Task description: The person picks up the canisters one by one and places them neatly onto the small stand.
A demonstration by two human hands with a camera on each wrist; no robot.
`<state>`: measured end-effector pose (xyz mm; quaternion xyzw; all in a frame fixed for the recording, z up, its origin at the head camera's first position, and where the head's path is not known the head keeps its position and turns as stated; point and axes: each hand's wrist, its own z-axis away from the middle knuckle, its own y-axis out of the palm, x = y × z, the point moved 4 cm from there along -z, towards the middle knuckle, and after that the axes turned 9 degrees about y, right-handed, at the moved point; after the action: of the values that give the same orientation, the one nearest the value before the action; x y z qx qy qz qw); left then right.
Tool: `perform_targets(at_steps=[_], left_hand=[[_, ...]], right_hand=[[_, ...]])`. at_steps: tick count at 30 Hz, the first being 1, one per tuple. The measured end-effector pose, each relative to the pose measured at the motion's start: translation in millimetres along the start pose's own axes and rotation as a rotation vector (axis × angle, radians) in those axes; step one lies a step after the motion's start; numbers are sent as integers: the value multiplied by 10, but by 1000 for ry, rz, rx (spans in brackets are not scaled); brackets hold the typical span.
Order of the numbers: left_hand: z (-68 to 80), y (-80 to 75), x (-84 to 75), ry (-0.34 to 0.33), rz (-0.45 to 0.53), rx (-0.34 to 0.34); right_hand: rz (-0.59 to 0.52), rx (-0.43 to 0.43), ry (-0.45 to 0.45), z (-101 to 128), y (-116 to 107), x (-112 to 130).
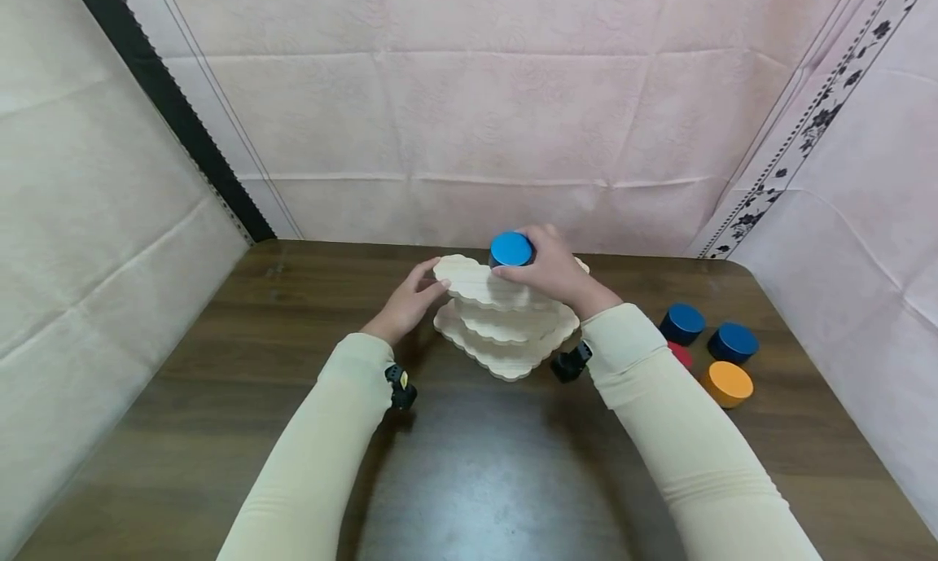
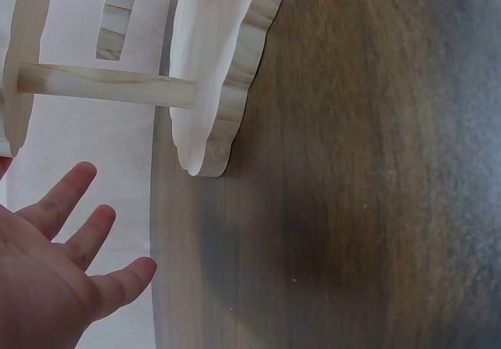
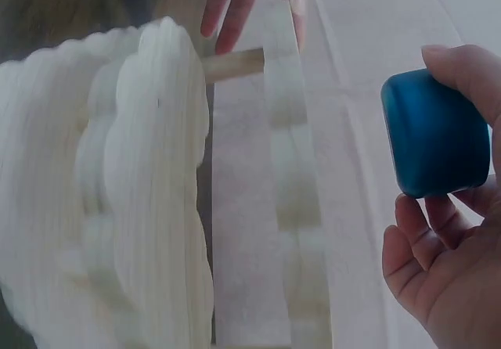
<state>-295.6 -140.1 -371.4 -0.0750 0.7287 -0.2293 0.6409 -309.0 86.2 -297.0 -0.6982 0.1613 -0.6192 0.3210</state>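
A pale wooden three-tier stand [image 1: 506,333] with scalloped edges sits at the middle back of the brown table [image 1: 469,463]. My right hand [image 1: 550,268] grips a blue cylinder [image 1: 510,250] just over the stand's top tier. In the right wrist view, the thumb and fingers of my right hand [image 3: 446,263] pinch the blue cylinder [image 3: 434,134] beside the stand [image 3: 133,192]. My left hand [image 1: 410,300] touches the left edge of the top tier with straight fingers. The left wrist view shows my left hand [image 2: 63,263] spread and holding nothing, below the stand [image 2: 215,75].
On the right of the table lie two more blue cylinders [image 1: 682,323] [image 1: 733,342], a red one [image 1: 680,354] partly behind my right sleeve, and an orange one [image 1: 726,383]. Pale cloth walls close in the back and both sides.
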Motion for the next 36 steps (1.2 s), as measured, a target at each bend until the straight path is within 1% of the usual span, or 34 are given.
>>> perform_targets(at_steps=[9,15,21,28,36], left_hand=[[3,13,13,-8,15,8],[8,29,6,-12,42,13],[8,26,31,-26,33,17],[13,36,20,-27,44,18],[10,36,45,-16,76,27]], right_hand=[[7,15,-3,-130,209,137],[36,20,15,-187,312,159],[57,37,28,-225,411,188],[85,35,44,-277,475,216],[114,62,57,-322,575,250]])
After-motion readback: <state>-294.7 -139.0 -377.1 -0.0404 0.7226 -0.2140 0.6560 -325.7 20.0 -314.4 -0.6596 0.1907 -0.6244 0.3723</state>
